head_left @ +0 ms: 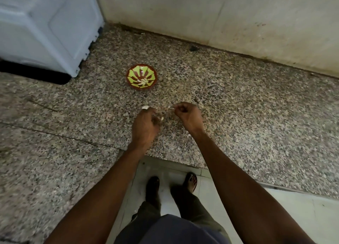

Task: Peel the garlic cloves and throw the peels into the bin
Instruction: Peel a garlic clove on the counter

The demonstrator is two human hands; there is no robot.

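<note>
Near the front edge of the speckled stone tabletop (238, 106), both hands work close together; the left hand (145, 126) curls around a garlic clove (145, 107), pale bits showing past its fingers; the right hand (187, 115) pinches a thin peel (171, 107); farther back, mid-tabletop, sits a red-and-green bowl (141, 77) holding peeled cloves (142, 82).

Two hands are over the speckled stone counter (238, 100): the left hand (145, 126) and the right hand (189, 115). One bowl (141, 78), red and green, stands on the counter with a small heap of pale garlic cloves (142, 81) in it, too small and blurred to count. There is one white appliance (45, 27) at the far left, one white scrap of peel (145, 107) by the left hand, and two feet (153, 185) on the floor below.
</note>
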